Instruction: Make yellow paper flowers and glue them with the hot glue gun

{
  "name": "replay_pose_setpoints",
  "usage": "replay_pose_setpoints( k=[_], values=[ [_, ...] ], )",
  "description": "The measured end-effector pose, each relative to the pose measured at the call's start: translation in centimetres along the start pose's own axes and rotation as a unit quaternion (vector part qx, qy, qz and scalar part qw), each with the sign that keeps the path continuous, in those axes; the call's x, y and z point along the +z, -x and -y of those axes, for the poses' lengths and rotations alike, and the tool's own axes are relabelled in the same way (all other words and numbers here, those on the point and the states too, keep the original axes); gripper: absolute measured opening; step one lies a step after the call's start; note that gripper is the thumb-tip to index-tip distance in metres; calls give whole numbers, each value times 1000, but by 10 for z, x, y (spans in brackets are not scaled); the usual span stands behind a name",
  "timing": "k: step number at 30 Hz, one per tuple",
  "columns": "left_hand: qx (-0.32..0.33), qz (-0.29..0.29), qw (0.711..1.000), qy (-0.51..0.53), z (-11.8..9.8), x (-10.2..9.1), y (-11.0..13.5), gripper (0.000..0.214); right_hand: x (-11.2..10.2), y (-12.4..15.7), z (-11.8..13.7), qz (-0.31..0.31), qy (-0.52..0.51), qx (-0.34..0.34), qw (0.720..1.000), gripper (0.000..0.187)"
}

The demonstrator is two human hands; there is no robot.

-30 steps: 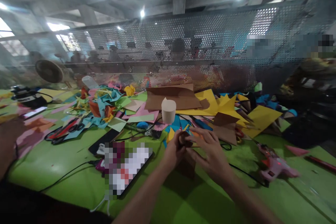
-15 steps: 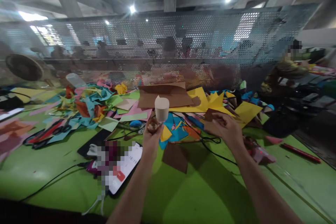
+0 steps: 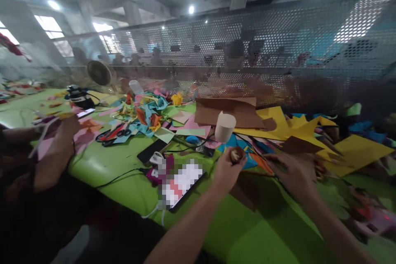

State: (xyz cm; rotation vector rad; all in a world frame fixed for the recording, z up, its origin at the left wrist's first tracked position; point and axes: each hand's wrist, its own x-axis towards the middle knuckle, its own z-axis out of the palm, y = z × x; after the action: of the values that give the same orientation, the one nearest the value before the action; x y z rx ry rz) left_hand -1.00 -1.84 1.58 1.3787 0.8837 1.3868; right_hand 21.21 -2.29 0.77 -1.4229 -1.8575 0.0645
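Observation:
My left hand (image 3: 227, 171) is closed round a small brown rolled-up piece (image 3: 237, 154) with a paler middle, perhaps of paper. To its right, my right hand (image 3: 292, 175) has its fingertips drawn together; what they pinch, if anything, is too blurred to tell. A brown sheet (image 3: 300, 146) lies just behind that hand. Beyond my left hand stands a white cylinder (image 3: 225, 128) with a small tip sticking up at its rim. Blue pieces (image 3: 224, 147) and an orange piece (image 3: 261, 163) lie between and behind my hands.
Red-and-black scissors (image 3: 113, 133) and a heap of coloured scraps (image 3: 147, 109) lie left. A phone (image 3: 188, 179) with cables is near my left forearm. Yellow sheets (image 3: 359, 154) lie right. Another person's hand (image 3: 63, 136) is at the far left. A fan (image 3: 99, 72) stands behind.
The view has swung left, bringing another person's arm into sight. My right hand has come closer to my left, away from the brown sheet. My left hand still holds the brown rolled piece.

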Motion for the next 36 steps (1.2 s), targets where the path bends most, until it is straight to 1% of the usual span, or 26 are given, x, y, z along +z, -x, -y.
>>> replay_pose_setpoints(
  k=[4,6,8,11,14,17,20,23,26,29,32,36],
  values=[
    [7,20,998,-65,2,1,5,11,3,0,-1,6,-6,3,1000,29],
    [5,24,997,-68,3,0,3,13,2,0,1,9,4,4,1000,29],
    [4,8,999,-37,2,-3,-1,14,0,0,4,16,12,0,1000,29],
    [-6,-47,998,34,-3,-9,-9,16,-3,1,10,34,25,-4,999,29],
    [-16,-95,994,54,-8,-16,-15,20,-3,3,17,74,40,-19,996,27],
    [-19,-105,991,76,-12,-21,-16,23,1,6,24,126,58,-43,989,24],
    [-23,-110,990,88,-15,-22,-15,23,5,8,32,160,78,-62,982,24],
    [-25,-115,989,94,-16,-22,-17,23,5,10,37,174,98,-66,978,22],
    [-30,-116,987,110,-18,-22,-21,23,3,10,37,177,119,-57,975,20],
    [-35,-128,984,118,-19,-22,-25,27,-2,0,33,174,141,-40,974,20],
    [-38,-129,984,114,-17,-21,-28,28,-3,-21,28,176,169,-30,969,31],
    [-36,-136,986,88,-10,-17,-28,29,11,-51,30,211,199,-40,956,46]
  ],
)
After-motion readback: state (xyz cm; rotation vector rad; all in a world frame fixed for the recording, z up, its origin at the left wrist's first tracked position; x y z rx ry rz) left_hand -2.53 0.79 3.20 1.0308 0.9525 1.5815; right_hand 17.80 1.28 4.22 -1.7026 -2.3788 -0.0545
